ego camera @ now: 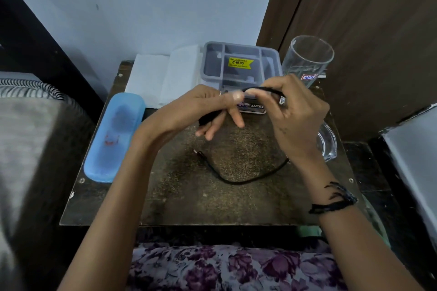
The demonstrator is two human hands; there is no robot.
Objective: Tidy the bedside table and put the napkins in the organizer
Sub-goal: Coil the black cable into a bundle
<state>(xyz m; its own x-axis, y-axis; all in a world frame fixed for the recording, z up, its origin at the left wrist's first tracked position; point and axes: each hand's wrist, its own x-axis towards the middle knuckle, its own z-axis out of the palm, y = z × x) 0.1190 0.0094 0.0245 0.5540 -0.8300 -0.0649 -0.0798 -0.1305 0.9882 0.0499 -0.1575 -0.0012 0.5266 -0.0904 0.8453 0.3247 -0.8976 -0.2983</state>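
Note:
A black cable (238, 181) trails in a loop across the dark bedside table (189, 203), one plug end lying free near the middle. My left hand (201, 108) holds a wound part of the cable, thumb pressing it, fingers spread downward. My right hand (290, 116) pinches the cable's other end with its metal plug, just right of the left hand. Behind the hands stands the grey organizer (241, 64) with several compartments and a yellow price sticker. White napkins (165, 78) lie flat to the organizer's left, at the table's back.
A blue spectacle case (113, 137) lies along the table's left edge. A tall clear glass (307, 59) stands at the back right, and a glass dish (327, 142) sits by the right edge. A bed is at the left, a wooden door at the right.

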